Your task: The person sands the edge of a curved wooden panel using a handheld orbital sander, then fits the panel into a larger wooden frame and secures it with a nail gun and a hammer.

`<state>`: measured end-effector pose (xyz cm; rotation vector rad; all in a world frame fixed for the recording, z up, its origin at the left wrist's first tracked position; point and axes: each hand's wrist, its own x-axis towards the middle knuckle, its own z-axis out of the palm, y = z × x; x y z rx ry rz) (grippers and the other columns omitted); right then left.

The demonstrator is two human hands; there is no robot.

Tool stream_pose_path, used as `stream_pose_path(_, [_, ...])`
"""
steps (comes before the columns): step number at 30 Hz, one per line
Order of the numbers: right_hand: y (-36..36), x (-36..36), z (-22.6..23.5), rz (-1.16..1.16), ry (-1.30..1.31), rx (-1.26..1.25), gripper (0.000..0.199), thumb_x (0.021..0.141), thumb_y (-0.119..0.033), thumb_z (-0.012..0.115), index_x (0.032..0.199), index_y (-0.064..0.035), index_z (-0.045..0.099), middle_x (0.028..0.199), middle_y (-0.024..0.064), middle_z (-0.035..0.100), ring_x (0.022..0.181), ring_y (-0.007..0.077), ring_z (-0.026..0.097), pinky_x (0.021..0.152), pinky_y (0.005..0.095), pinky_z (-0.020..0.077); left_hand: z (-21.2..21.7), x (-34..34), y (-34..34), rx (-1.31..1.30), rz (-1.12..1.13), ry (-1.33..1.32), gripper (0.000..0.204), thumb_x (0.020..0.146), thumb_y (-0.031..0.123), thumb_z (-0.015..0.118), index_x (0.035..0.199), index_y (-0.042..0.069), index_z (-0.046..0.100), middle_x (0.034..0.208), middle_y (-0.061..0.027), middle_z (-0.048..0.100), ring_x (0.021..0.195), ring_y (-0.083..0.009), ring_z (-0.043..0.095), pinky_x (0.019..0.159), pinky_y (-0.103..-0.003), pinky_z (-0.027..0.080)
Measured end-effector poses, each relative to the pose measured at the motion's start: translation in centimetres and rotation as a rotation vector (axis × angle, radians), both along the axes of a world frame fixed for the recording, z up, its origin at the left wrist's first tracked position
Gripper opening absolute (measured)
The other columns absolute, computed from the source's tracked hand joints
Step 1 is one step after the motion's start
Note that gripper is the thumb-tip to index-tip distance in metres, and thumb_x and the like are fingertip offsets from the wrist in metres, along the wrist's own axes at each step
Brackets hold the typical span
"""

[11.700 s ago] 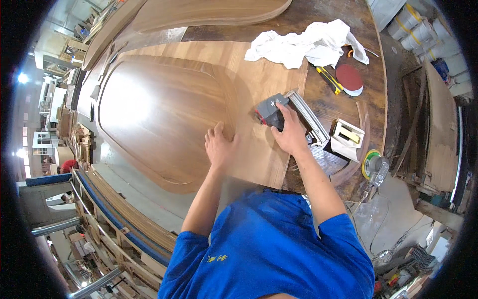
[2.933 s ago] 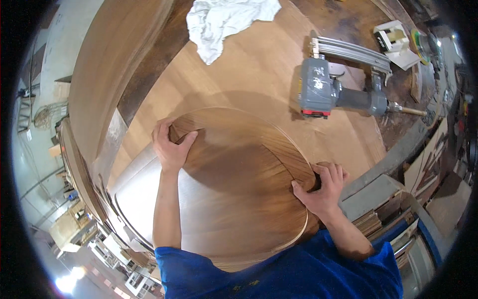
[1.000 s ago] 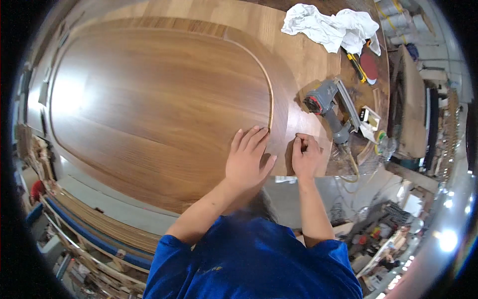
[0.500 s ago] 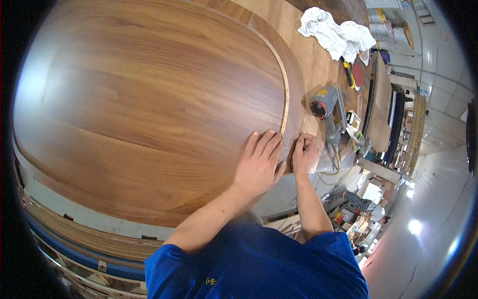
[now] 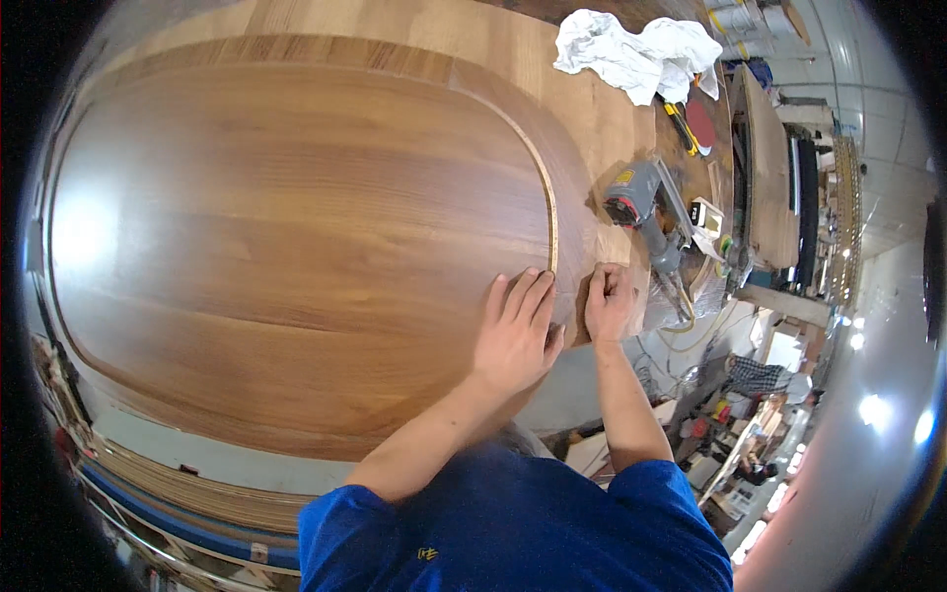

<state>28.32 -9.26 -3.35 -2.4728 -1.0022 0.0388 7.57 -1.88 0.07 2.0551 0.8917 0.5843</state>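
Note:
A large brown wooden panel (image 5: 296, 247) with rounded corners lies before me, and a thin pale strip (image 5: 551, 217) follows its curved right edge. My left hand (image 5: 515, 321) rests flat on the panel's near right corner, fingers stretched out and their tips beside the near end of the strip. Just right of it, my right hand (image 5: 609, 301) is closed, its fingers curled in on the wooden surface beyond the panel's edge. Whatever those curled fingers hold, if anything, is hidden.
Right of my hands lies a grey nail gun (image 5: 641, 202) with a hose. Behind it are a yellow-black utility knife (image 5: 683, 126), a red sanding disc (image 5: 700, 123) and a crumpled white cloth (image 5: 631, 54). Stacked boards (image 5: 197, 483) stand at lower left. Another person (image 5: 758, 375) is far right.
The view has shifted, so the panel's far and left edges show more fully. Both hands stay at the same corner in nearly the same pose.

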Motion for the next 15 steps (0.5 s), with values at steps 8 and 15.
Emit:
stream_pose_path(8, [0.3,0.4,1.0,0.042,-0.1,-0.02,0.009,0.095,-0.022,0.071,0.097,-0.0142,0.074,0.077,0.0044,0.066,0.07,0.0259,0.063,0.077,0.041,0.0493,0.5,0.9,-0.4,0.08,0.037,0.05,0.06,0.086,0.024,0.076,0.141,0.005,0.06,0.149,-0.0086,0.057,0.146,-0.0285,0.047,0.125,-0.057,0.027])
stream_pose_path(15, [-0.1,1.3,1.5,0.05,0.005,0.021,0.008,0.092,-0.022,0.073,0.096,-0.0157,0.073,0.079,0.004,0.068,0.072,0.0252,0.066,0.081,0.0432,0.0504,0.8,2.1,-0.6,0.128,0.026,0.118,0.056,0.085,0.028,0.079,0.137,0.01,0.066,0.145,-0.0068,0.062,0.142,-0.0283,0.052,0.124,-0.055,0.029])
